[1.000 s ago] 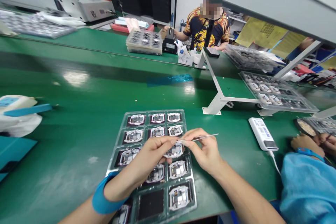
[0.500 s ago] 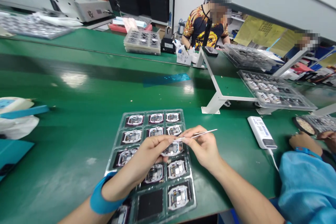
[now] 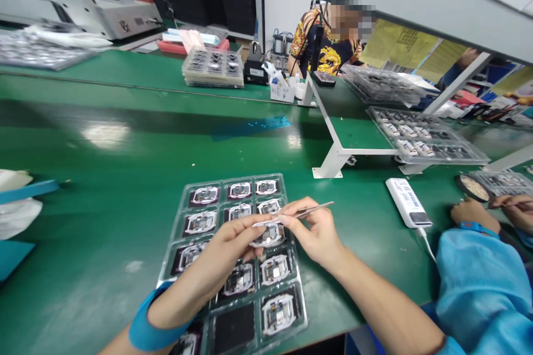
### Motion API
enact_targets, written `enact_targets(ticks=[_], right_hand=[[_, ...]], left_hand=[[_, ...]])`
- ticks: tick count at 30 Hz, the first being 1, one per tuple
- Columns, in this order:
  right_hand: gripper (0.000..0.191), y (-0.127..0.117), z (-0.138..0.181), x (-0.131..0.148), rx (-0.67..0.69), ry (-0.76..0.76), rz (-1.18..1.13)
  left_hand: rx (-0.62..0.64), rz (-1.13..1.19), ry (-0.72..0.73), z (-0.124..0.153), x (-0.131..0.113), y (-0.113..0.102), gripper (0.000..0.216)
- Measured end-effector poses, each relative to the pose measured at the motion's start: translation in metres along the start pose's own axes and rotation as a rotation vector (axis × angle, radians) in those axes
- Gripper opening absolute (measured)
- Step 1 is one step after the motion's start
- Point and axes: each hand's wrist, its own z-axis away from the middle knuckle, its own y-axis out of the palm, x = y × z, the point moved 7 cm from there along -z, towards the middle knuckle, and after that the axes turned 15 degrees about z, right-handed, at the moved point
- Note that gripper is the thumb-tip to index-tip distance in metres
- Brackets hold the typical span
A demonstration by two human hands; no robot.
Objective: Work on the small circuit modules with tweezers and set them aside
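The right hand's (image 3: 312, 233) fingers pinch steel tweezers (image 3: 316, 209) over an electronic module (image 3: 268, 236) at 6 o'clock in a clear plastic tray (image 3: 233, 178), the left hand's (image 3: 216, 255) fingers pressed together beside the tips, with one pocket showing only black and the others holding modules.

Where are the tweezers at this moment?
In the head view, the steel tweezers sit in the person's right hand, their tips reaching left over the clear tray toward the left hand.

- Whole view swung, green bench (image 3: 104, 116) now sits further left in frame
- Co-worker in patterned shirt (image 3: 322, 50) has pulled arm back from black desk unit (image 3: 255, 69)
- Tweezers (image 3: 314, 210) in right hand (image 3: 310, 230) maybe tilted slightly, hard to tell
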Motion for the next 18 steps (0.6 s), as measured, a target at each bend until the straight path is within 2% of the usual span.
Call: enact_targets(ticks=[7,14,18], right_hand=[[0.006,0.002,0.002,0.004,0.004,-0.049,0.051],[0.005,0.004,0.005,0.014,0.016,-0.199,0.095],[0.004,0.002,0.004,0.013,-0.024,-0.134,0.013]], left_hand=[[-0.025,0.007,0.005,0.001,0.0,-0.001,0.032],[-0.036,0.035,-0.015,0.002,-0.005,0.002,0.027],[-0.05,0.047,-0.023,0.0,-0.006,0.0,0.027]])
